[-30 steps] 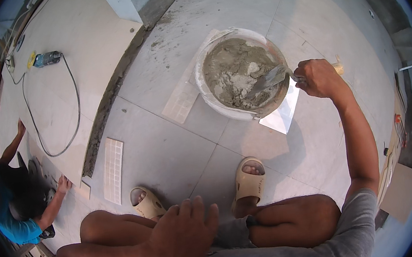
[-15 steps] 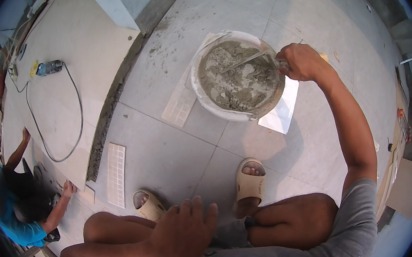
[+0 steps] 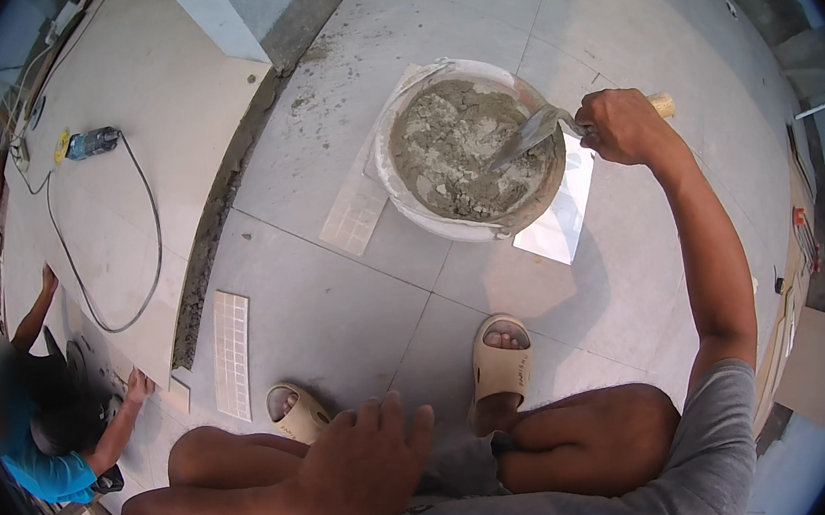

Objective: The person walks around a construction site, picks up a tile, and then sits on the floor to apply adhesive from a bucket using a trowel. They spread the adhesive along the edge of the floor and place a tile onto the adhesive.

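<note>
Trowel turned since the last frame: edge-on then, flat of blade showing now. Tip seems to sit in the mortar, grey, lumpy, paler crumbly patches, inside the whitish bucket; trowel passes over bucket's right rim. Right hand: fingers curled around the handle. Left hand near the grey shorts, fingers slightly spread.

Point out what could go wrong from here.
The bare right hand holds the trowel over the bucket, so mortar might get on the skin. Some could also drop onto the tiled floor. The cord of the power tool lies in a loose loop, which might snag a hand or foot.
</note>
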`<action>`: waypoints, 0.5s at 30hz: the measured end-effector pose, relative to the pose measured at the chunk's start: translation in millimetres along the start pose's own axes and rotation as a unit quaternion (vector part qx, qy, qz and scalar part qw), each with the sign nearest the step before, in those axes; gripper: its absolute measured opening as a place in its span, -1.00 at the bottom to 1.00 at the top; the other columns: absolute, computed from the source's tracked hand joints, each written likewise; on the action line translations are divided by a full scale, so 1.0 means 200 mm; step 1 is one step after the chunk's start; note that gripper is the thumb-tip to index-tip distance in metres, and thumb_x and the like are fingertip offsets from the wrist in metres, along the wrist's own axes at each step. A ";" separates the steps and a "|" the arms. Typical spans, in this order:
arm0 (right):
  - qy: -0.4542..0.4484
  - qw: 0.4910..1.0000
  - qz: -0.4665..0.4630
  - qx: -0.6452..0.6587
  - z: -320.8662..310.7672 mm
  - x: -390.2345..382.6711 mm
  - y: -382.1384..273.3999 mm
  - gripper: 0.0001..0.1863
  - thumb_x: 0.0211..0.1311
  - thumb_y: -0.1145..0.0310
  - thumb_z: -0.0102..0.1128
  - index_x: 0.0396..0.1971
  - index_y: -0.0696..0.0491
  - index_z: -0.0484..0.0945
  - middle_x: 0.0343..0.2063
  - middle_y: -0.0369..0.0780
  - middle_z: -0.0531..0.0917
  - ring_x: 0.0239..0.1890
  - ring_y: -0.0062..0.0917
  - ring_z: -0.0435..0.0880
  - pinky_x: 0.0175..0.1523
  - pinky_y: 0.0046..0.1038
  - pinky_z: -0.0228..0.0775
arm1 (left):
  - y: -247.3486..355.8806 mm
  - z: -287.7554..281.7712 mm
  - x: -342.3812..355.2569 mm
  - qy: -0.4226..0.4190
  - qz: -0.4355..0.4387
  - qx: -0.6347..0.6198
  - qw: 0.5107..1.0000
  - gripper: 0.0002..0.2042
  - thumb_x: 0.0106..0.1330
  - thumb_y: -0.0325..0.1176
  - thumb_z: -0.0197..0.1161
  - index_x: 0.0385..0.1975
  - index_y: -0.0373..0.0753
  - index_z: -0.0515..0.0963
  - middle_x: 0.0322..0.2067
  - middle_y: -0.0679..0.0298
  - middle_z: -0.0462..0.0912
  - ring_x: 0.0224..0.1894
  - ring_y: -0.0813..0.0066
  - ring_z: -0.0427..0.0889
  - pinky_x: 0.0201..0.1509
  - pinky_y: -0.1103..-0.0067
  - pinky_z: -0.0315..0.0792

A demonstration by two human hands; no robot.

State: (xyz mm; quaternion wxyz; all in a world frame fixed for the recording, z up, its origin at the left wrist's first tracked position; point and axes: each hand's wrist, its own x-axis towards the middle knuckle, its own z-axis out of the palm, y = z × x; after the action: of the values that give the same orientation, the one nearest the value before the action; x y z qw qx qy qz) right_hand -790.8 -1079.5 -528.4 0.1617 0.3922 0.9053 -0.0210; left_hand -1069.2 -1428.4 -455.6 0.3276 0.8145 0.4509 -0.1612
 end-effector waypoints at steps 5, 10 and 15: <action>-0.057 0.997 0.044 0.029 -0.10 -0.05 -0.09 -0.76 0.04 0.32 0.31 -0.33 0.15 0.65 -0.43 -0.04 0.67 -0.29 -0.12 0.65 -0.19 -0.17 0.46 | 0.01 -0.01 0.00 -0.011 -0.012 0.001 1.000 -0.45 0.31 -0.15 0.20 0.20 -0.37 0.34 0.09 -0.19 0.48 0.08 0.06 0.59 0.06 0.38 0.56; 0.004 0.996 0.070 0.054 -0.14 -0.14 -0.17 -0.74 0.19 0.31 0.17 -0.21 0.15 0.62 -0.47 0.00 0.67 -0.34 -0.11 0.66 -0.21 -0.16 0.48 | 0.02 0.00 -0.01 0.047 -0.009 -0.019 0.999 -0.54 0.30 -0.32 0.10 0.17 -0.40 0.42 0.03 -0.23 0.54 -0.03 0.08 0.63 -0.05 0.38 0.57; 0.029 0.992 0.117 -0.021 -0.16 -0.16 -0.26 -0.76 0.22 0.31 0.10 -0.36 0.20 0.62 -0.45 0.04 0.67 -0.34 -0.09 0.67 -0.22 -0.14 0.51 | 0.04 0.00 -0.02 0.041 -0.008 -0.020 0.999 -0.55 0.30 -0.32 0.09 0.16 -0.39 0.42 0.05 -0.24 0.53 -0.02 0.07 0.62 -0.05 0.37 0.57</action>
State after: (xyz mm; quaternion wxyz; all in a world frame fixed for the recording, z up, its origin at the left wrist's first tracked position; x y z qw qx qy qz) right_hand -815.8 -1133.6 -493.1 0.1446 0.4926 0.8577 0.0281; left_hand -1063.7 -1434.2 -450.3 0.3235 0.8099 0.4740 -0.1213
